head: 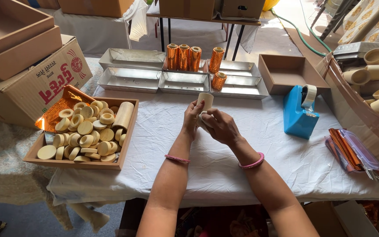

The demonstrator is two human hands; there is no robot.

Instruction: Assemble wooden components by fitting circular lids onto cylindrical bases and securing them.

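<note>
Over a white tablecloth (154, 145), my left hand (191, 118) holds a short cream cardboard tube (205, 100) upright by its lower part. My right hand (221, 126) presses against the bottom of the same tube, fingers wrapped over a pale round cap there; the cap is mostly hidden. Both wrists wear pink bangles. To the left stands a shallow brown tray (126, 142) filled with several cream round caps and one longer tube (123, 115).
Copper foil rolls (184, 57) stand on metal trays (130, 79) at the back. A blue tape dispenser (299, 114) sits right, with copper foil sheets and scissors (352, 151) beyond it. Cardboard boxes (31, 83) are at left, and a bin of cream tubes (373, 87) at right.
</note>
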